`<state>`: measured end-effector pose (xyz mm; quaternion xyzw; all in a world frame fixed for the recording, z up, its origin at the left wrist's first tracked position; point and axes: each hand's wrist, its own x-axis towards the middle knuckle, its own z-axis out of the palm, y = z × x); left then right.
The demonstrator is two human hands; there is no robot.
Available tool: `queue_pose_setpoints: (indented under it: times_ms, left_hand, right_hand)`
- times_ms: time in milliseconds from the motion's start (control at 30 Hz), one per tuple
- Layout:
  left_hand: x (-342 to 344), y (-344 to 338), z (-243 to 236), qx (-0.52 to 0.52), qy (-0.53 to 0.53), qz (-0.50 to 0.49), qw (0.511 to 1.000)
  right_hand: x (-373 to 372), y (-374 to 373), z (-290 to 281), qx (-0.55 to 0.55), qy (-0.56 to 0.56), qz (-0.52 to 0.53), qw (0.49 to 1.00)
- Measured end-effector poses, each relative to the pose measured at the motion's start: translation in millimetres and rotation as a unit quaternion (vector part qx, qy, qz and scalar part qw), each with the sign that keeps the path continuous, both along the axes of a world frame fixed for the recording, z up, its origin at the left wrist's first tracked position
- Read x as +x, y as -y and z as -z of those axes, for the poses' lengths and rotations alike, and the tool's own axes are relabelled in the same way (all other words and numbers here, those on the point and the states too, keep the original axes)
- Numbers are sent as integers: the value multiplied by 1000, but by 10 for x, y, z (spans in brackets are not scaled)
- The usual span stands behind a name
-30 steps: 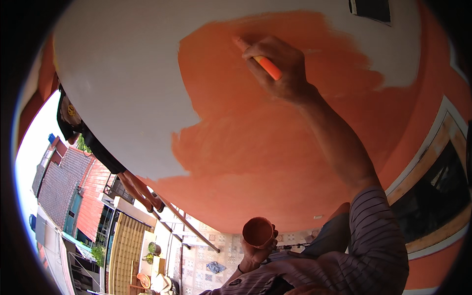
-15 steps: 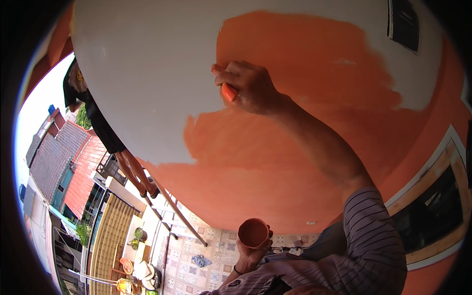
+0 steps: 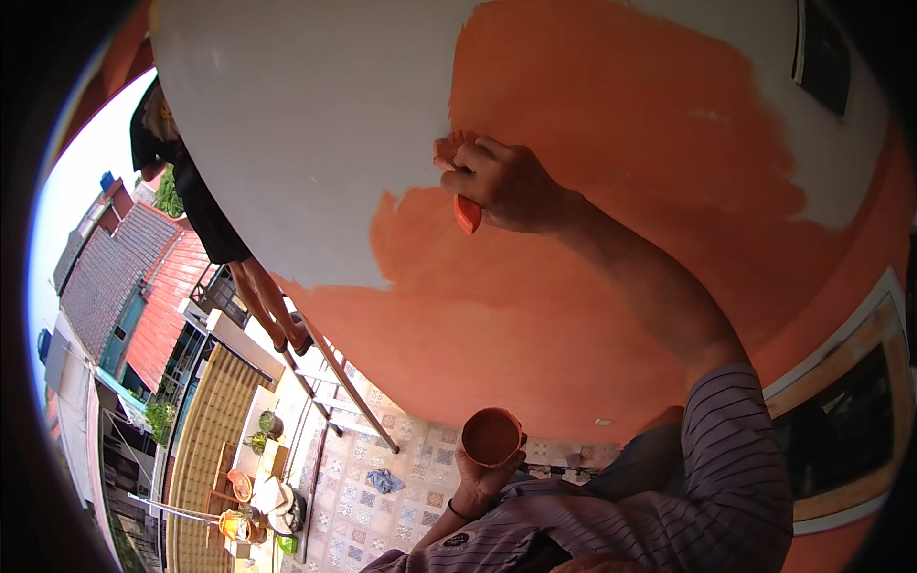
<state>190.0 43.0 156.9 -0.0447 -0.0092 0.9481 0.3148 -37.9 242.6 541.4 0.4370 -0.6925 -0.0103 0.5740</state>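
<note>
My right hand (image 3: pixel 506 187) is closed round a paintbrush with an orange handle (image 3: pixel 466 216). Its bristle end is up against the wall, by the left edge of a darker orange patch (image 3: pixel 621 105). To the left of this edge the wall (image 3: pixel 306 143) is pale grey, and lighter orange spreads below. Lower down, my left hand (image 3: pixel 475 480) grips a round cup (image 3: pixel 492 437) coated in orange-brown paint, its mouth facing up. Part of that hand is hidden beneath the cup.
At the left, another person (image 3: pixel 191 205) stands on a ladder (image 3: pixel 349 396) beside the wall. A blue-grey cloth (image 3: pixel 385 480) lies on the patterned tile floor (image 3: pixel 415 530). Pots and containers stand near a slatted fence (image 3: pixel 205 430). A framed window (image 3: pixel 836 420) is at lower right.
The view has shifted a little. My right hand appears slightly lower and further right, with the brush tilted differently and more of its bristle end showing. My left hand still holds the cup.
</note>
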Motion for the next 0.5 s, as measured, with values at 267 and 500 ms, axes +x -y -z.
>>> queue_pose_setpoints:
  times_ms: [267,500]
  left_hand:
    - [65,18,-125,-18,9,29,999]
    - [29,-72,-127,-11,13,31,999]
  right_hand:
    - [-148,-866,-1073,-267,-70,64,959]
    - [229,-268,125,10,-74,82,994]
